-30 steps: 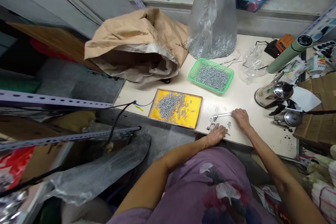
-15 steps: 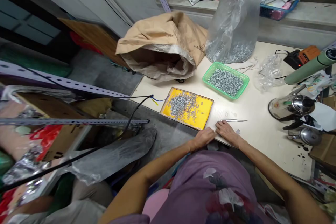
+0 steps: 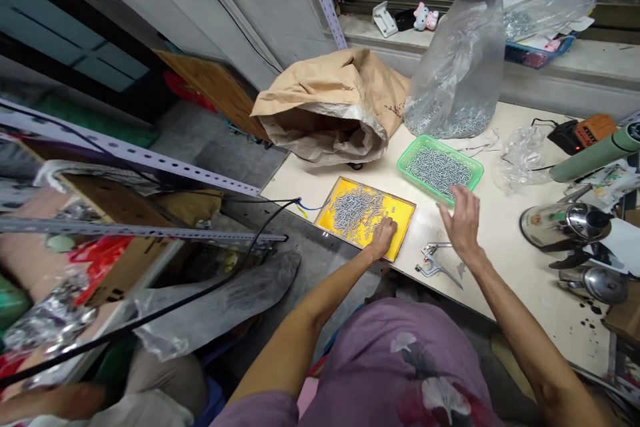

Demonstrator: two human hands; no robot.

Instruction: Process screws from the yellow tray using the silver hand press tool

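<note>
Yellow tray (image 3: 406, 213) of pins (image 3: 355, 210): the left hand (image 3: 384, 235), at the table (image 3: 500, 267) edge 0.5 s ago, now rests curled on them; I cannot tell if it grips any. A metal tool (image 3: 433, 260) lies between the hands. The right hand (image 3: 463, 220) has lifted, fingers spread and empty, near the green basket (image 3: 479, 168).
</note>
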